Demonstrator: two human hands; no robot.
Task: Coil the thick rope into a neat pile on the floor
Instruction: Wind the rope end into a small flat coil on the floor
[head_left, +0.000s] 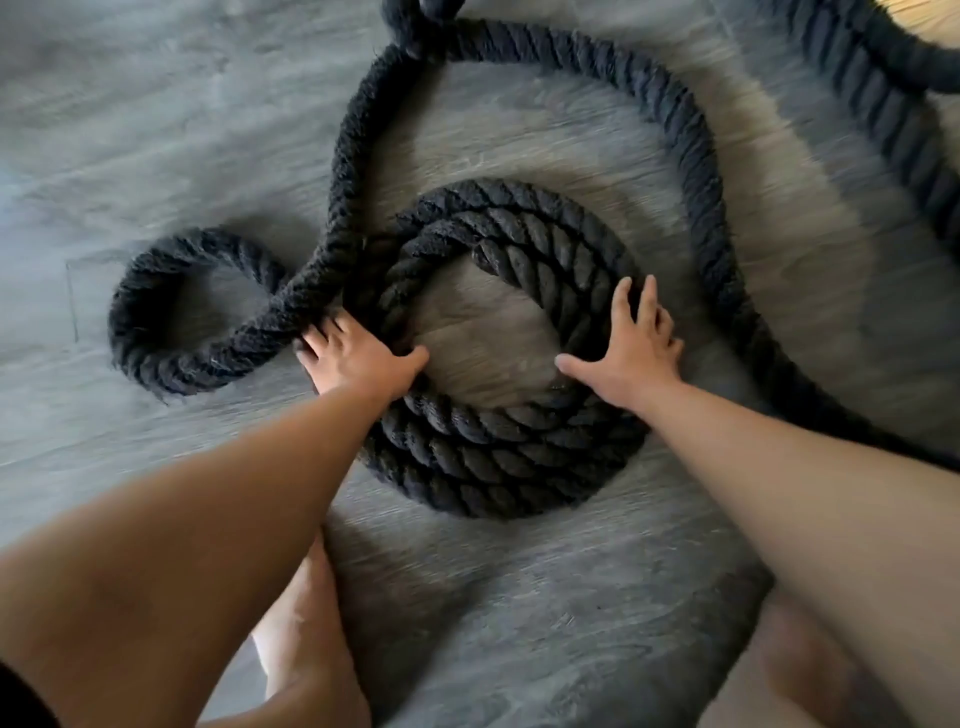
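A thick black twisted rope (483, 457) lies on the grey wood-look floor (156, 130), wound into a round coil of a few turns in the middle. My left hand (358, 358) grips the rope at the coil's left side, where a loose strand crosses. My right hand (634, 348) rests flat on the coil's right side with fingers spread. A small loop (150, 312) of rope lies to the left. A long loose length (691, 171) arcs around the coil at the back and right.
Another stretch of the same rope (883, 78) runs across the top right corner. My bare knees (306, 649) sit on the floor close to the coil's near edge. Bare floor shows at the far left.
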